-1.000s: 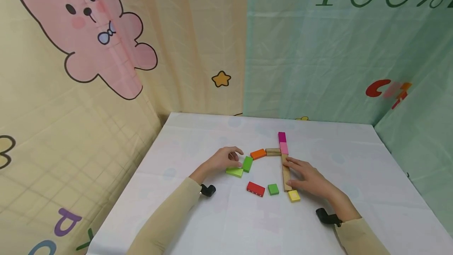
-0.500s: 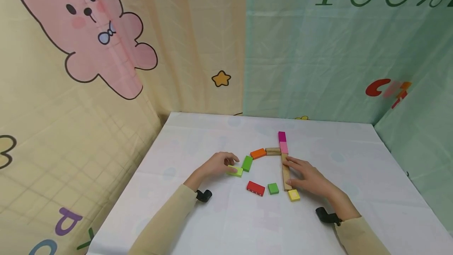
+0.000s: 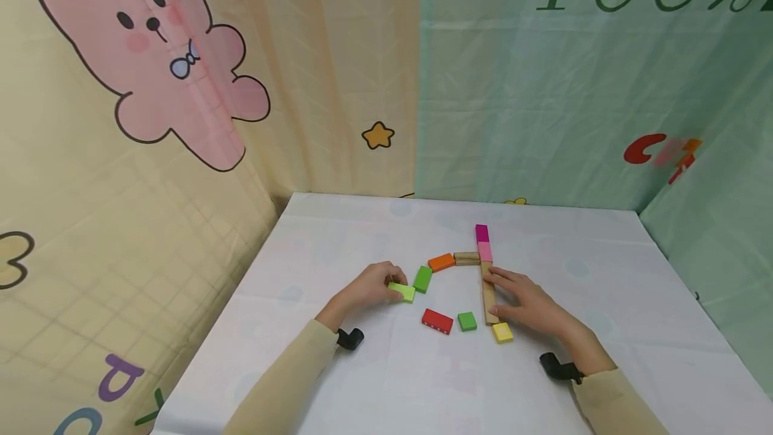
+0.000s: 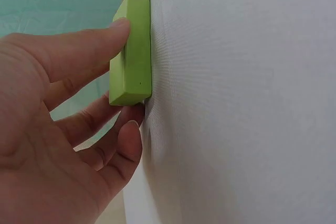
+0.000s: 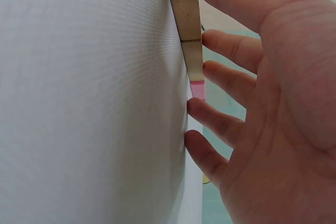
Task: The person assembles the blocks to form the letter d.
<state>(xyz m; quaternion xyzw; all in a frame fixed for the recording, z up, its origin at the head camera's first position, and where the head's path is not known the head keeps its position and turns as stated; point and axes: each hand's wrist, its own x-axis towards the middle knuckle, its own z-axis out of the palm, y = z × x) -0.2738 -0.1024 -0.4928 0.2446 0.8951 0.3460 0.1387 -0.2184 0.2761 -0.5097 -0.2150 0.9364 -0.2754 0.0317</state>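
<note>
My left hand (image 3: 370, 287) pinches the left end of a light green block (image 3: 406, 293), thumb on its near side. In the left wrist view the block (image 4: 137, 51) stands low on the white surface, with the lower fingers curled beneath its end. A green block (image 3: 423, 279) touches or nearly touches its right end. My right hand (image 3: 527, 303) rests its thumb and fingertips along the right side of two plain wooden blocks (image 3: 488, 287) in line. Its fingers (image 5: 231, 45) are spread and nearly straight. A yellow block (image 3: 502, 333) lies at the near end of that line.
An orange block (image 3: 441, 262) and plain wooden pieces (image 3: 467, 259) continue the curve to the right. Pink (image 3: 484, 252) and magenta (image 3: 481, 233) blocks extend it backward. A red block (image 3: 437, 321) and a small green block (image 3: 468, 321) lie nearer, on the white-covered table (image 3: 362, 388).
My left hand has drawn back from beside the green block, down and left, and has taken hold of the light green block's left end. My right hand stays in place.
</note>
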